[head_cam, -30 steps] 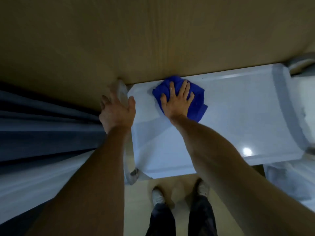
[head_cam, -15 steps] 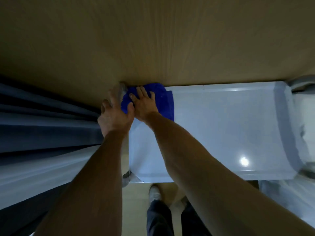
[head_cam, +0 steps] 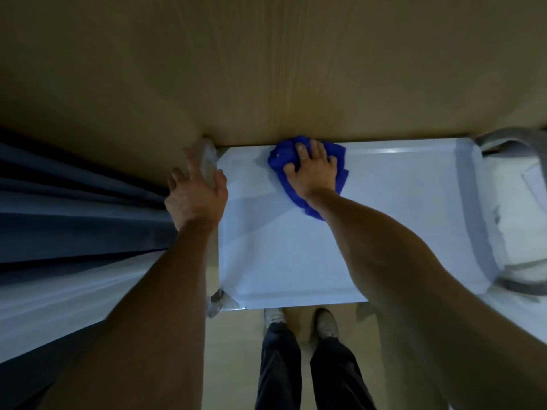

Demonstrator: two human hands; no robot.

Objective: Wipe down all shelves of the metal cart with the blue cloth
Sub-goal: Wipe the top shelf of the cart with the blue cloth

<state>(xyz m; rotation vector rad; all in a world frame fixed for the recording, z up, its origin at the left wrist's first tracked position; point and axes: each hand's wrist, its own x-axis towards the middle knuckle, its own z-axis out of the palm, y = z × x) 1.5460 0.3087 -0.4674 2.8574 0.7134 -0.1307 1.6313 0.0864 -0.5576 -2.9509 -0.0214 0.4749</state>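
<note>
Both hands were busy: the right hand (head_cam: pixel 313 170) pressed flat, fingers spread, on the blue cloth (head_cam: pixel 340 161) atop the shelf (head_cam: pixel 399 217); the left hand (head_cam: pixel 196 196) gripped the cart's handle (head_cam: pixel 207 155).

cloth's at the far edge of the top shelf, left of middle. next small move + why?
Probably sweep the blue cloth rightward along the far edge. The right hand presses it flat there, and the top shelf stretches bare to its right. The left hand grips the cart's left end, steadying it.

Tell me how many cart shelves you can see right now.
1: the top shelf, under the cloth and right hand. Any lower shelves are hidden beneath it.
</note>
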